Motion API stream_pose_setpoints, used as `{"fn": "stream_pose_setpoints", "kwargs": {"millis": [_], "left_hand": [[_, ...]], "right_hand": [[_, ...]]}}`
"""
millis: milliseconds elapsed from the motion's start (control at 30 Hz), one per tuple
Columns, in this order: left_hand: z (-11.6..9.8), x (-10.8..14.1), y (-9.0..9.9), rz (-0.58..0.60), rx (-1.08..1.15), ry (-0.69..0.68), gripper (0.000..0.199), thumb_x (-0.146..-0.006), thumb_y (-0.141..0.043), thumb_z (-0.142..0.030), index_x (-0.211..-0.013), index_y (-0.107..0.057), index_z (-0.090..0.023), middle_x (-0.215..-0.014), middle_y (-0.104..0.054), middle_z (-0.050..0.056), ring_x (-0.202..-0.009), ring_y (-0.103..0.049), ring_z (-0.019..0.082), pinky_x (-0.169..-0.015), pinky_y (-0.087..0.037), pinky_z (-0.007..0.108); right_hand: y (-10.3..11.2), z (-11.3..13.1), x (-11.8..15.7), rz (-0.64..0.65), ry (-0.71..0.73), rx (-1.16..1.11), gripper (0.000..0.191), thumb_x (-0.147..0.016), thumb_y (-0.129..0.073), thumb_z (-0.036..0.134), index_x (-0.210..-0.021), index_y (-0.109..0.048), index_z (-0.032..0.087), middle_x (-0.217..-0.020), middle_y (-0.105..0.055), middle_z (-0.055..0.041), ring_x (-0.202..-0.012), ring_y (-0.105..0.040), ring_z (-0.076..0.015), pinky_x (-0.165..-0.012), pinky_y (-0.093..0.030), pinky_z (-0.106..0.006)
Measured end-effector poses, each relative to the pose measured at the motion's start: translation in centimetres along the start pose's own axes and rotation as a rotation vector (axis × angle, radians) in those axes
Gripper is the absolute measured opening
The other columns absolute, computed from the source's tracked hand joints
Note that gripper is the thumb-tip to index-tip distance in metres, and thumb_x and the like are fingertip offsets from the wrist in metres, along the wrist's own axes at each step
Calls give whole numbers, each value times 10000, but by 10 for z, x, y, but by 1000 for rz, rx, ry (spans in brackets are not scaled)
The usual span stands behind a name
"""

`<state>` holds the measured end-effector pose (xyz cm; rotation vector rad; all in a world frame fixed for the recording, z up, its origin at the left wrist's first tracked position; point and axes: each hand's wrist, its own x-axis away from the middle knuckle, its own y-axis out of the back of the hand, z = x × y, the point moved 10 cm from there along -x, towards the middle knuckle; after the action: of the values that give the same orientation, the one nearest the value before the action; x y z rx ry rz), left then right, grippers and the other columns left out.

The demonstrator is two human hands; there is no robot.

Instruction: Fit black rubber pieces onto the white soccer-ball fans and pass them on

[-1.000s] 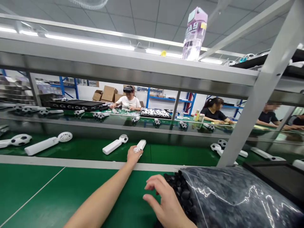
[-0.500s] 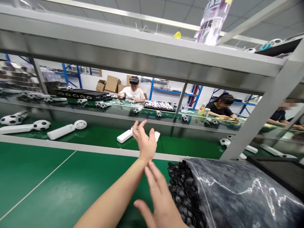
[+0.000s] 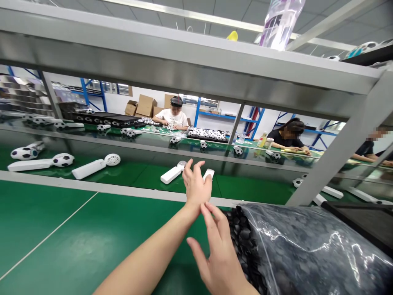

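My left hand (image 3: 198,186) reaches over the green belt with its fingers apart. Its thumb overlaps the white handle of a handheld fan (image 3: 209,175); whether they touch cannot be made out, and the fan's other end is hidden behind the hand. Just left of the fingers lies another white handheld fan (image 3: 171,175) with a round grille head. My right hand (image 3: 219,250) is lower and nearer, thumb and fingers spread, holding nothing. Its fingertips overlap my left wrist in view. Close to its right, small black parts (image 3: 244,233) spill from a clear plastic bag (image 3: 307,241).
More fans, some with football-patterned heads (image 3: 63,159), lie along the belt (image 3: 245,186). A metal shelf beam (image 3: 184,61) crosses above, and a slanted post (image 3: 328,151) stands right. A black tray (image 3: 362,221) sits behind the bag. Several people work across the line.
The fans on the near belt have shifted right. My left hand has moved slightly right, its thumb now over the white handle. My right hand has also moved right and stays spread.
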<state>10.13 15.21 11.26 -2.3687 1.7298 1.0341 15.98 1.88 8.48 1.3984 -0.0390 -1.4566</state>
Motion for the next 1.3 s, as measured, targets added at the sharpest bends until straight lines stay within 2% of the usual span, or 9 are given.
{"fn": "stream_pose_setpoints", "kwargs": {"millis": [100,267,400,467,567,667,900,1100,1300], "left_hand": [[10,2,-13,75,41,79,369,-751,-491,-226,-1118,-449,-226,-1311,-232,102,-1256,-191,295,-997,-225,482],[10,5,-23,124,84,87,390,-726,-516,-212,-1110,-457,-246,-1307,-235,94,-1254,-200,303,-980,-244,492],[8,7,-22,143,96,105,375,-750,-503,-242,-1121,-447,-246,-1308,-234,85,-1264,-188,288,-1002,-220,480],[4,9,-21,159,99,111,379,-751,-503,-235,-1126,-445,-241,-1312,-235,85,-1262,-196,283,-1012,-211,471],[-13,17,-22,201,90,45,410,-739,-508,-203,-1142,-439,-235,-1319,-239,90,-1263,-198,271,-1024,-204,449],[-28,26,-28,273,92,-18,417,-745,-494,-200,-1157,-435,-231,-1310,-261,89,-1261,-206,260,-1031,-204,430],[-30,32,-32,311,30,-43,419,-758,-490,-222,-1173,-432,-237,-1298,-291,87,-1241,-239,265,-1016,-230,440],[-37,29,-22,293,-23,-88,441,-761,-493,-228,-1195,-415,-220,-1308,-289,93,-1255,-220,257,-1033,-213,428],[-42,33,-24,315,-64,-94,455,-759,-495,-242,-1207,-416,-218,-1320,-304,82,-1247,-242,242,-1048,-201,415]], "right_hand": [[0,8,-1,59,83,-14,577,-794,-492,157,-1329,-278,170,-1254,-377,-157,-1192,-364,-288,-934,-432,-427],[18,-1,-7,-36,-7,11,532,-814,-472,156,-1316,-304,199,-1266,-383,-144,-1193,-366,-289,-935,-418,-459],[17,17,-6,-1,143,-47,524,-774,-516,120,-1270,-368,203,-1176,-472,-126,-1134,-421,-274,-913,-439,-425],[23,8,-10,-2,74,-140,454,-777,-530,141,-1212,-417,207,-1128,-487,-113,-1056,-473,-242,-852,-477,-375],[39,-23,-19,-35,-142,-310,257,-794,-530,185,-1047,-488,210,-980,-511,-73,-832,-533,-167,-691,-508,-294],[47,-36,-27,6,-201,-380,61,-802,-500,167,-848,-506,205,-832,-512,-26,-706,-513,-129,-624,-476,-265],[47,-36,-29,33,-215,-323,110,-730,-584,180,-744,-476,199,-755,-496,-6,-694,-487,-136,-624,-437,-276],[46,-34,-31,35,-170,-383,91,-760,-503,112,-774,-489,201,-773,-503,-8,-711,-496,-126,-630,-438,-254],[44,-37,-29,76,-162,-339,134,-732,-593,184,-774,-467,200,-749,-478,-1,-686,-482,-129,-610,-430,-252]]}}
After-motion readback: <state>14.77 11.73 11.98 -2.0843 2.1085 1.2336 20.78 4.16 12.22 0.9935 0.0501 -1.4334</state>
